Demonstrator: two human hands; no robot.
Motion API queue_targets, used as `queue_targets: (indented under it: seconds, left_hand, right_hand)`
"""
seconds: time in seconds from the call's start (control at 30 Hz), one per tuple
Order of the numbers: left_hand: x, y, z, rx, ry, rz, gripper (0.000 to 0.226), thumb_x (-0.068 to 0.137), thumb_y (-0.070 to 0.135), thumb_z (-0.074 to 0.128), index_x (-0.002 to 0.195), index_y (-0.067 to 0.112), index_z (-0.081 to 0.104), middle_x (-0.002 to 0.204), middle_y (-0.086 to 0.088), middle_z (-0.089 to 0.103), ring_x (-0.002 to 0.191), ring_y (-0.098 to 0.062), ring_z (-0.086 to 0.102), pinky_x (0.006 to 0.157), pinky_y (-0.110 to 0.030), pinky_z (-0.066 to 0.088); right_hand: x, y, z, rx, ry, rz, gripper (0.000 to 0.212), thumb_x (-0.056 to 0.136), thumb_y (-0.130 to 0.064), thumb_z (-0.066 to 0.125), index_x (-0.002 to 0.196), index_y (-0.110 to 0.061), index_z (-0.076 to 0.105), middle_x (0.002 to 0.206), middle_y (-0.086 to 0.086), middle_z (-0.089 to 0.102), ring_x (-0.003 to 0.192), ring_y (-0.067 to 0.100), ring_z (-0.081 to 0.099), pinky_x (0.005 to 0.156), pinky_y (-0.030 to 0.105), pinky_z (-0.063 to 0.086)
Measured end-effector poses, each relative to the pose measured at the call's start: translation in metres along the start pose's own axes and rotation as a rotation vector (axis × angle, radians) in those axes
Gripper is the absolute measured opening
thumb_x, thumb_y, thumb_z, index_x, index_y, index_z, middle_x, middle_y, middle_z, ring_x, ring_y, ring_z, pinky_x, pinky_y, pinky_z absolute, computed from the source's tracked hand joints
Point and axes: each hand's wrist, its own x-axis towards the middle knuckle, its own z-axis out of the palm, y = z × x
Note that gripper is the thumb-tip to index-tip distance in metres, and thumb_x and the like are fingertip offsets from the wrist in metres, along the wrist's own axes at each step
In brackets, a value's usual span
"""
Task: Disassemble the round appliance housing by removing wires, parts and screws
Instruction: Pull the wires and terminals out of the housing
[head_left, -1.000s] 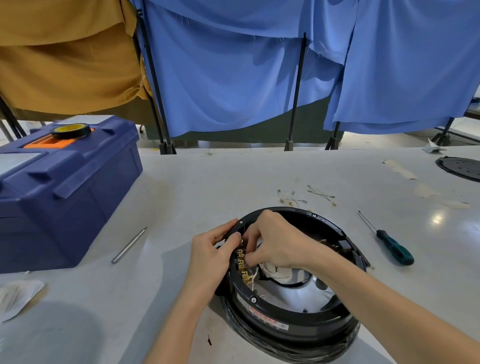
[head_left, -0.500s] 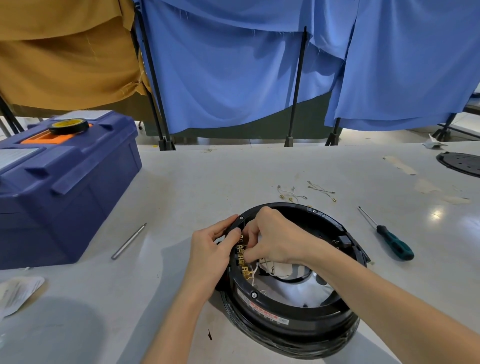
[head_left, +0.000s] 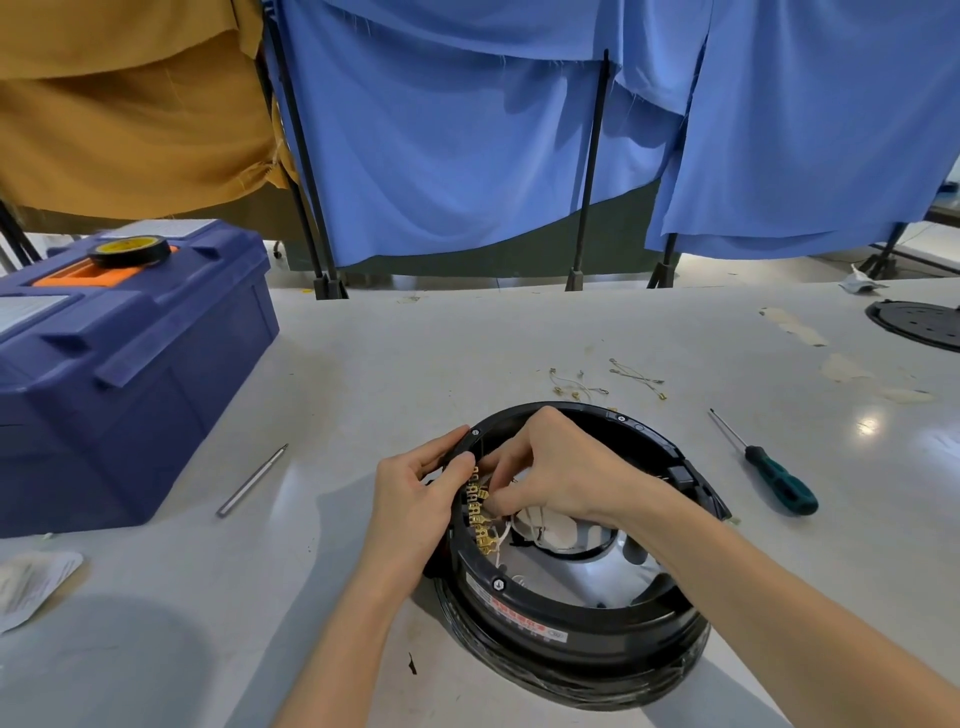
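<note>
Two hands have barely moved over the last second. The left hand (head_left: 415, 499) grips the near-left rim of the round black housing (head_left: 571, 618), thumb hooked over the edge. The right hand (head_left: 561, 467) reaches inside with its fingers curled, pinching at the row of brass connectors (head_left: 480, 525) on the inner wall, though the fingertips hide which one. No connector has come away, and the white wires (head_left: 540, 525) lie in the housing as before, so the pull is probably still in hand and most of the wiring is left to do. The housing sits on the pale table (head_left: 415, 364) directly in front of the person. A thin metal rod (head_left: 253, 480) lies to its left and a green-handled screwdriver (head_left: 769, 475) to its right. Loose wires (head_left: 576, 387) already taken out lie just beyond it. Farther left stands a blue toolbox (head_left: 130, 374) with a roll of tape (head_left: 130, 251) on top, and a black disc (head_left: 919, 322) lies at the far right. Blue curtains (head_left: 467, 130) and a mustard cloth (head_left: 130, 104) hang behind.
</note>
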Motion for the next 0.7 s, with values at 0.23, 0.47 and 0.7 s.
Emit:
queue_targets:
  seconds: [0.23,0.47,0.7]
  left_hand:
    - [0.001,-0.001,-0.001,0.022,-0.004,0.025,0.028,0.087,0.007,0.066,0.112,0.018,0.071,0.104,0.002,0.074,0.100,-0.012,0.069,0.096,-0.042,0.052]
    - [0.000,-0.001,0.000,0.017,0.002,0.037,0.027,0.087,0.005,0.065,0.108,0.021,0.072,0.100,0.007,0.075,0.097,-0.009,0.070,0.094,-0.041,0.053]
    - [0.002,-0.003,-0.002,0.008,-0.016,0.032,0.026,0.087,0.008,0.066,0.108,0.023,0.072,0.102,0.006,0.074,0.101,-0.010,0.069,0.095,-0.041,0.052]
  right_hand:
    - [-0.013,-0.007,-0.004,-0.027,0.028,-0.104,0.015,0.066,-0.015,0.080,0.080,-0.020,0.075,0.092,-0.002,0.074,0.089,0.008,0.068,0.081,0.033,0.057]
    - [-0.013,-0.012,0.007,-0.187,-0.065,-0.143,0.006,0.070,-0.012,0.071,0.067,-0.011,0.076,0.097,0.011,0.072,0.090,0.024,0.065,0.076,0.043,0.054]
    - [-0.013,-0.010,0.002,-0.163,-0.117,-0.165,0.013,0.077,-0.014,0.071,0.066,-0.008,0.075,0.072,0.012,0.067,0.061,0.019,0.056,0.057,0.029,0.044]
